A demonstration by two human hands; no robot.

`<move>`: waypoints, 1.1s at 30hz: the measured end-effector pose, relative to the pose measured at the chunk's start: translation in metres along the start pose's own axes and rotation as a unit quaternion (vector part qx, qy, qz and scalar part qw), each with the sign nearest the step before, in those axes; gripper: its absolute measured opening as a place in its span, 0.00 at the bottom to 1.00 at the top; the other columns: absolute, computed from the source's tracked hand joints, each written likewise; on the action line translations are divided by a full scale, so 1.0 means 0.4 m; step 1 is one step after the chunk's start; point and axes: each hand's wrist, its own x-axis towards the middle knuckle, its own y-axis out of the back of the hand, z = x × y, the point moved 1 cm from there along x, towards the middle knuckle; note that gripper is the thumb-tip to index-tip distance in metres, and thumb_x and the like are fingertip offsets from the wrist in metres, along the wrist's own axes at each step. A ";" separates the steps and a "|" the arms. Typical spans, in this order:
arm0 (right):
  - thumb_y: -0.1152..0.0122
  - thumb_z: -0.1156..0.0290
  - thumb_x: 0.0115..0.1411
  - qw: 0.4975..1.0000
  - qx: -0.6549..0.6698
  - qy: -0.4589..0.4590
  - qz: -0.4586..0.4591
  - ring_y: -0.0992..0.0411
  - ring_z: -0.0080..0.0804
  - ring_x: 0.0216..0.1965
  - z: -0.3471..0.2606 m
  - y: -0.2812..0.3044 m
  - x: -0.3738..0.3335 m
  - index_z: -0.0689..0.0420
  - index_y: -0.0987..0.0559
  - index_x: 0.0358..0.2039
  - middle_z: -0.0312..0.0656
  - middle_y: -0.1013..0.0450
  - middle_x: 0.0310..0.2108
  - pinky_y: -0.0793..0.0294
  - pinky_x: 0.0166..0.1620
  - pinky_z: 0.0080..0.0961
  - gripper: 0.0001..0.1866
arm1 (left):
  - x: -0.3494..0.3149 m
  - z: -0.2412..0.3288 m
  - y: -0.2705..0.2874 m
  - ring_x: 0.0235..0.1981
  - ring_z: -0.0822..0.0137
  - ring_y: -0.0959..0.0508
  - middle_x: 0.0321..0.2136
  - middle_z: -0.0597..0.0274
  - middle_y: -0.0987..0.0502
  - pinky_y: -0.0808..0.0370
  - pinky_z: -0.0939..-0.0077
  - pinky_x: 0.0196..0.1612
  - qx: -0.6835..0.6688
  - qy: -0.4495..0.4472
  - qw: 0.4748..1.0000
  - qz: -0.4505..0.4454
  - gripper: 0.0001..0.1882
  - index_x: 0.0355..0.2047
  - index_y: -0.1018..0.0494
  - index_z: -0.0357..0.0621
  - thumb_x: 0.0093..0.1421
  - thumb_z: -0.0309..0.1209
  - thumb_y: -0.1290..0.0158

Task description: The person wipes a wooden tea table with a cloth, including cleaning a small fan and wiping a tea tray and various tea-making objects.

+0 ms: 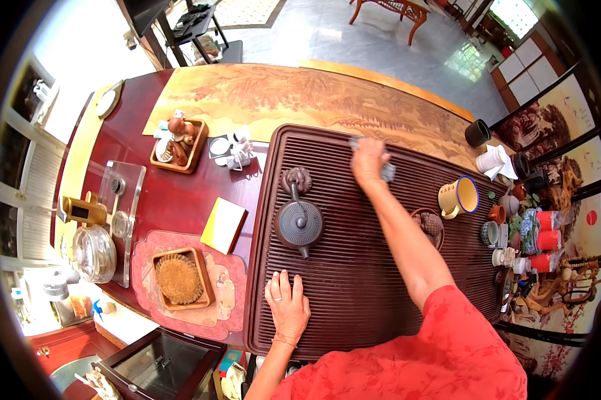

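A large dark brown slatted tea tray lies in front of me. At its far edge my right hand is closed over a grey cloth and presses it against the slats; part of the cloth is hidden under the hand. My left hand rests on the tray's near left, fingers stretched out, holding nothing. Just beyond it stands a dark teapot, with a small dark brown figurine behind it. Right of my right forearm are a yellow mug with a blue rim and a dark knobbly ornament, partly hidden by the arm.
Left of the tray are a yellow box, a wooden dish with a brown round cake, a wooden tray of figurines and a clear acrylic stand. Cups, pots and red-lidded jars crowd the right edge.
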 end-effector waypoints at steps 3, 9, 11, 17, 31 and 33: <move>0.51 0.68 0.56 0.996 0.068 0.063 -0.010 0.41 0.39 0.46 -0.190 -0.046 0.018 0.49 0.27 0.31 0.39 0.34 0.37 0.45 0.47 0.50 0.04 | 0.010 0.010 0.003 0.57 0.44 0.40 0.53 0.43 0.38 0.45 0.47 0.58 -0.027 -0.007 1.000 0.006 0.23 0.48 0.33 0.37 0.48 0.23 0.49; 0.43 0.68 0.54 0.947 0.221 0.218 -0.085 0.40 0.39 0.51 -0.254 -0.028 0.043 0.47 0.25 0.39 0.39 0.33 0.42 0.44 0.47 0.45 0.11 | 0.017 0.003 0.003 0.56 0.45 0.40 0.52 0.44 0.37 0.43 0.48 0.57 -0.036 -0.011 0.999 0.008 0.23 0.47 0.33 0.37 0.48 0.23 0.50; 0.42 0.70 0.54 0.936 0.232 0.253 -0.071 0.40 0.39 0.53 -0.179 -0.008 0.033 0.45 0.25 0.43 0.39 0.33 0.44 0.44 0.48 0.46 0.14 | 0.015 -0.009 0.002 0.56 0.45 0.40 0.52 0.44 0.37 0.43 0.48 0.57 -0.027 -0.010 1.000 0.013 0.23 0.47 0.33 0.38 0.48 0.23 0.49; 0.39 0.71 0.52 0.997 0.054 0.061 0.000 0.37 0.42 0.50 0.180 0.087 -0.007 0.49 0.24 0.42 0.39 0.31 0.46 0.39 0.47 0.45 0.14 | 0.008 -0.005 0.008 0.56 0.44 0.40 0.53 0.44 0.38 0.43 0.48 0.57 -0.041 -0.004 0.999 0.010 0.24 0.48 0.33 0.38 0.47 0.23 0.49; 0.41 0.69 0.54 0.905 0.259 0.327 -0.079 0.42 0.39 0.59 -0.295 -0.053 0.050 0.47 0.26 0.44 0.39 0.35 0.52 0.42 0.52 0.51 0.15 | 0.012 -0.001 0.002 0.56 0.43 0.41 0.53 0.42 0.39 0.44 0.47 0.58 -0.026 -0.015 1.000 -0.001 0.24 0.49 0.34 0.37 0.48 0.23 0.50; 0.39 0.70 0.52 0.904 0.254 0.336 -0.075 0.40 0.38 0.57 -0.218 -0.034 0.053 0.46 0.26 0.44 0.37 0.35 0.53 0.41 0.52 0.49 0.17 | 0.010 -0.003 0.000 0.56 0.43 0.41 0.53 0.42 0.38 0.44 0.48 0.58 -0.029 -0.015 0.999 0.001 0.24 0.49 0.34 0.37 0.48 0.23 0.50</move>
